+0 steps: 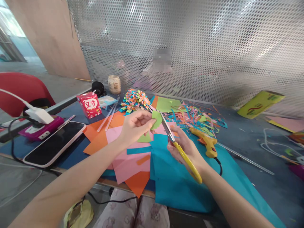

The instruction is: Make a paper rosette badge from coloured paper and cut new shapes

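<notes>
Between the fingers and thumb of my left hand (139, 123) is a small piece of light green paper (156, 119). My right hand (184, 145) grips a pair of scissors (187, 161) with yellow handles. Their blades point up and away, right beside the green piece; whether they touch it I cannot tell. Under both hands lie overlapping sheets: pink paper (133, 163), orange paper (98, 142) and a large blue sheet (180, 186). A blue strip (139, 150) rests on the pink paper. Behind my left hand sits a fringed, many-coloured paper bundle (135, 100).
A yellow glue gun (206, 142) and a clear glue stick (245, 158) lie on the right. Paper shreds (197, 115) are heaped behind. At left are a phone (55, 144), a purple power strip (41, 128) and a red carton (89, 104). A perforated metal panel (201, 57) closes off the back.
</notes>
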A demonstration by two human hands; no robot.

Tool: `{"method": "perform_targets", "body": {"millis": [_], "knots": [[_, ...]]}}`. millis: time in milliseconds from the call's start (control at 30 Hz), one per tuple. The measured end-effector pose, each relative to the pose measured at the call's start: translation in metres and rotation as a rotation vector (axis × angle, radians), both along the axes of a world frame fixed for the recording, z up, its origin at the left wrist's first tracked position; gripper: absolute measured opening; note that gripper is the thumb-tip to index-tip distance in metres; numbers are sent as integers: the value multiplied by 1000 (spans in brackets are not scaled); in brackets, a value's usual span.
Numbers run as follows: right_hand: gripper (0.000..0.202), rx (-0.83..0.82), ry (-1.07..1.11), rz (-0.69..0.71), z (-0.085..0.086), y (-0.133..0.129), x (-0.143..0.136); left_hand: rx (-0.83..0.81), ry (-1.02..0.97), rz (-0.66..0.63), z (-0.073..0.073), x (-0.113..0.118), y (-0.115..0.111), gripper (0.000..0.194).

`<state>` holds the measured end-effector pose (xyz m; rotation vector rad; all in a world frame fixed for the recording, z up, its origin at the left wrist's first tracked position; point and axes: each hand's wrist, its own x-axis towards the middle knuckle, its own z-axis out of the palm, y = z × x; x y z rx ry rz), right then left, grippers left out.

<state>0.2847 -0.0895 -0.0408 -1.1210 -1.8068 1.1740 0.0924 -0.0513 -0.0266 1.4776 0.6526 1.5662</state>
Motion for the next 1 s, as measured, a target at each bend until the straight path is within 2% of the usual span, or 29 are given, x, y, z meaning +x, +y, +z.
{"method": "perform_targets", "body": {"millis": [333, 500, 667, 833, 1000], "knots": [[48, 68, -98, -15, 4, 0, 0, -42, -20, -14, 3, -1, -1, 20], [47, 132, -165, -41, 2, 1, 2, -70, 13, -111, 3, -1, 0, 25], [49, 114, -140, -32, 0, 2, 2, -64, 17, -160, 2, -1, 0, 26], [48, 100, -129, -33, 2, 1, 0, -71, 65, -271, 2, 0, -2, 22], [49, 94, -127, -33, 2, 1, 0, -80, 93, -275, 2, -1, -3, 21]]}}
